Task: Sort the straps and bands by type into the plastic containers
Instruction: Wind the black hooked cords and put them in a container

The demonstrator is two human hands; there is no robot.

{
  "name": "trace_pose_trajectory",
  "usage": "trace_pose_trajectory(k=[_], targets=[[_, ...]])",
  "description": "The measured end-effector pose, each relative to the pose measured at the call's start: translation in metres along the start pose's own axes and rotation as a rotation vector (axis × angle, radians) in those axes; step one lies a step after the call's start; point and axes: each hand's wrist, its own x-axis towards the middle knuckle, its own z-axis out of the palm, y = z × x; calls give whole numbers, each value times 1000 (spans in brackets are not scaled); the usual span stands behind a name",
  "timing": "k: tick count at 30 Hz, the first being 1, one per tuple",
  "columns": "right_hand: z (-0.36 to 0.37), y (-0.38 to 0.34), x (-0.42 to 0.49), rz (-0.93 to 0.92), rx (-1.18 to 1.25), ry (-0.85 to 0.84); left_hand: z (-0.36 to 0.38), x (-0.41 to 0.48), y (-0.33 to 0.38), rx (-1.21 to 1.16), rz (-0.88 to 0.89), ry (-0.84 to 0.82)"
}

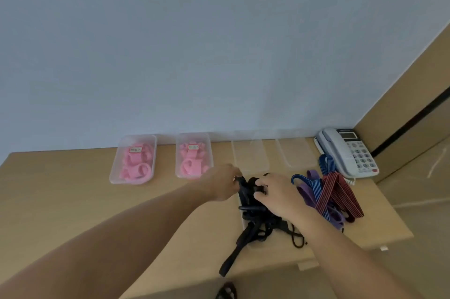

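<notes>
Here, a heap of black straps (253, 216) sits in a clear plastic box (241, 216) on the wooden table (73, 189), and one strap hangs out toward 6 o'clock. The left hand (221, 183) pinches a strap at the far end of the heap, and the right hand (277, 191) curls its fingers round another strap just beside it. At 3 o'clock from the heap lies a pile of purple, blue and red stretchy bands (333, 196). At 10 o'clock stand two boxes of pink bands (132, 160), at 12 o'clock two clear trays (249, 155), and at 2 o'clock a white phone (348, 150).

Both hands (222, 184) gripping black straps (250, 203), pink bands (136, 164) boxed
</notes>
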Motion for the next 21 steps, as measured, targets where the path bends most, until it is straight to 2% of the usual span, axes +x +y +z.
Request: trace_pose_trajectory(k=[8, 12, 16, 21], targets=[[34, 28, -4, -1, -101, -130, 5, -5, 6, -3, -51, -32], [25, 31, 6, -96, -131, -164, -6, 4, 14, 11, -111, -47], [1, 40, 25, -147, 20, -158, -16, 13, 25, -23, -168, 1], [-60, 31, 35, -243, 211, -112, -47, 16, 59, -106, -136, -2]])
